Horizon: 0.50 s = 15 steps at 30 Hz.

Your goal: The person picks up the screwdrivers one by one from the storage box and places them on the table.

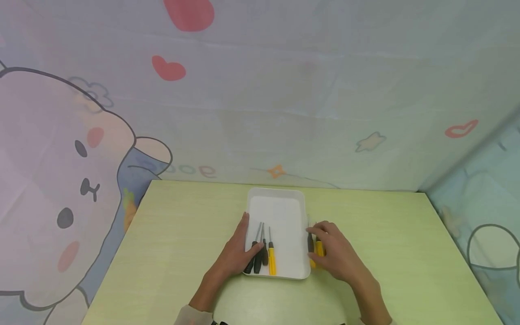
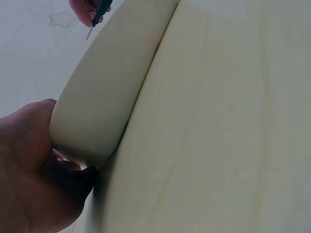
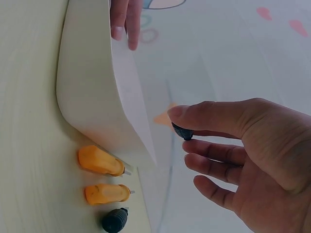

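A white rectangular tray [image 1: 286, 212] lies on the table, with my left hand [image 1: 237, 253] gripping its left side; the thumb reaches over the rim above the tools inside. In it are several screwdrivers: black-handled ones [image 1: 258, 262] at the left and one with a yellow handle [image 1: 272, 262], shafts pointing away from me. Just past the right wall, my right hand [image 1: 337, 250] pinches a black-handled screwdriver [image 3: 182, 131] between thumb and fingers, its shaft forward in the left wrist view. Below that hand, two yellow-handled screwdrivers [image 3: 100, 160] and another black-handled one [image 3: 115, 221] lie beside the tray.
The pale wooden table [image 1: 406, 253] extends on both sides of the tray. Behind it hangs a printed cloth [image 1: 260, 113] with hearts and a cartoon animal, reaching down to the far edge. More cloth hangs at the right side.
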{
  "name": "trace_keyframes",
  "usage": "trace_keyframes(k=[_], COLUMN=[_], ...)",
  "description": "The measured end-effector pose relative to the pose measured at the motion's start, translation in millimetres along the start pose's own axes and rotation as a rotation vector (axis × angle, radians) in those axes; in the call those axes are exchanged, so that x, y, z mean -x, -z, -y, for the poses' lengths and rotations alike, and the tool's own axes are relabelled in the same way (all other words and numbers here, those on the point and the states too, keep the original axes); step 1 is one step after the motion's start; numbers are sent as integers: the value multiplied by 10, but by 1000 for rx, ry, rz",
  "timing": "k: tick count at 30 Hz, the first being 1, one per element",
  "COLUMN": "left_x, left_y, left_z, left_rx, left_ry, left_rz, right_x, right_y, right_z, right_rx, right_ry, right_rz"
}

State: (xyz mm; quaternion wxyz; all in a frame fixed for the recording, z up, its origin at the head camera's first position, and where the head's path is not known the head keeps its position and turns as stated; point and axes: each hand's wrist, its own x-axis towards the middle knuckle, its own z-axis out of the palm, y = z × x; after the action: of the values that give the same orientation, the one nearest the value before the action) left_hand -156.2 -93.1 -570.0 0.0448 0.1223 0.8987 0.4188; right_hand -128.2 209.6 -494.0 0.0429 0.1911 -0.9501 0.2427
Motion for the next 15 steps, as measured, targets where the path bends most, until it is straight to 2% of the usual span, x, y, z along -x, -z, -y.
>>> trace_keyframes(k=[15], left_x=[1], left_y=[-4], left_z=[7], left_rx=[-1], left_ry=[-3], left_rz=[-1], right_x=[32], right_y=[65], right_z=[-77], right_rx=[2], right_ry=[8], right_rz=[2])
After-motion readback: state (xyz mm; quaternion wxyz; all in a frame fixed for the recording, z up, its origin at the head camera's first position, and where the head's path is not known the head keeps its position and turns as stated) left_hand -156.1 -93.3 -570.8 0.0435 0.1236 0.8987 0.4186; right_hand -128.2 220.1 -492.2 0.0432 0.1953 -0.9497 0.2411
